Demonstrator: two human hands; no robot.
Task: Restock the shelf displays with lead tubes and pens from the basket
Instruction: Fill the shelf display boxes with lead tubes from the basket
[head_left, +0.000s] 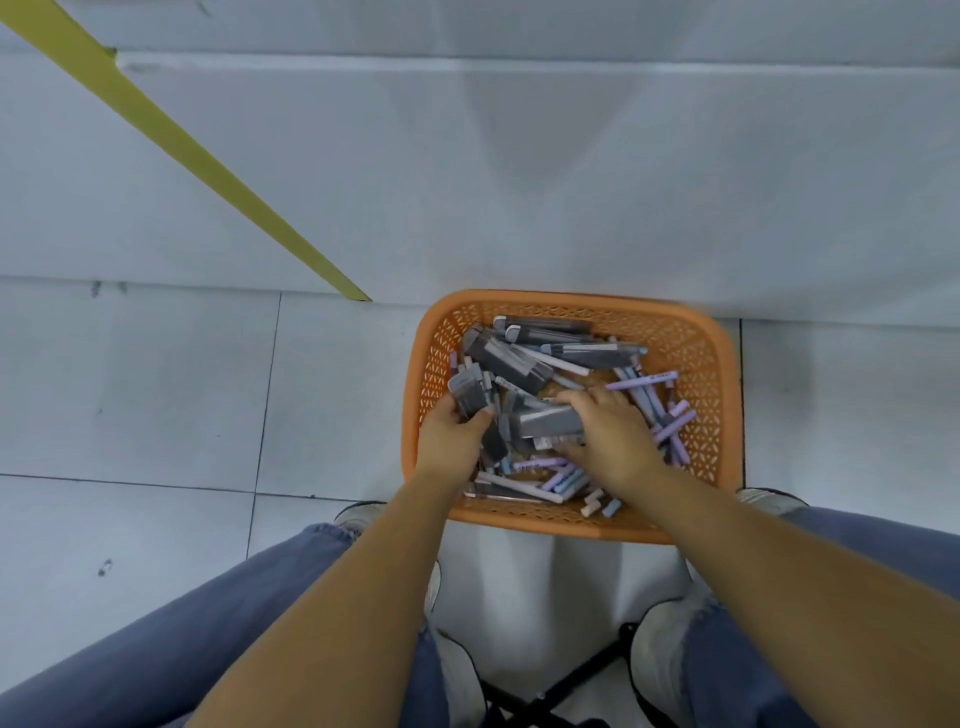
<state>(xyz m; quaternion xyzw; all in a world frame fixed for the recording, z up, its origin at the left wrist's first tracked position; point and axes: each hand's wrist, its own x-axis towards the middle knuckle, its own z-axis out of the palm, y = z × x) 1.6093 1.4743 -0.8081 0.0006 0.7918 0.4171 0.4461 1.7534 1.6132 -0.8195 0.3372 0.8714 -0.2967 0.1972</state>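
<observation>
Basket (704, 364): orange, down on the floor.
Left hand (451, 435): by the basket's left wall, fingers clamped on dark lead tubes (467, 394).
Right hand (609, 431): mid-basket, curled round one grey tube (550, 421), fingertips hidden.
Pens (643, 382): lilac, blurred, toward the basket's right wall.

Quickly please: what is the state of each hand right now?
Left hand: holds a bunch of grey lead tubes in the orange basket.
Right hand: grips a single grey lead tube.

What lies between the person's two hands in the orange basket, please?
In the head view, grey lead tubes lie heaped between the left hand and the right hand, inside the basket; both hands grip some.
</observation>
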